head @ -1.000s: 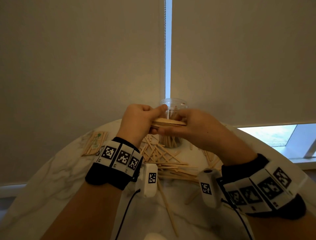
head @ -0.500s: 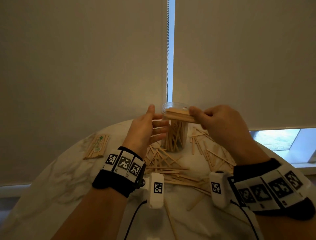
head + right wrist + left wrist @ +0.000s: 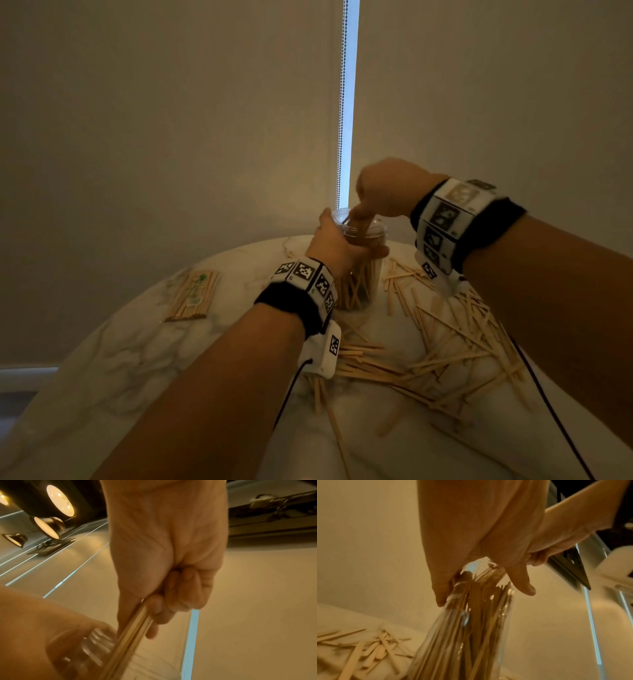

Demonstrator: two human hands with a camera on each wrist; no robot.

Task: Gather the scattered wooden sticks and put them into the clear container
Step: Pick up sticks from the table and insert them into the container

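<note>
Head view shows the marble counter (image 3: 113,349) strewn with loose wooden sticks (image 3: 455,335); at its far edge stands the clear container (image 3: 363,274), already part full. Left hand (image 3: 337,246) wraps its upper wall — thin plastic, likely light and tippy, so steadying near the rim makes sense. Right hand (image 3: 383,192) pinches a bundle of sticks (image 3: 130,631), stiff and slick, feeding them endwise into the mouth.

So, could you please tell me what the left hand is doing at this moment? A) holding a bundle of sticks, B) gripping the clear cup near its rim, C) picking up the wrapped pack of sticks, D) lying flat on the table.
B: the left hand wraps the clear cup just under its rim, while the right hand lowers a bundle of sticks in.
</note>
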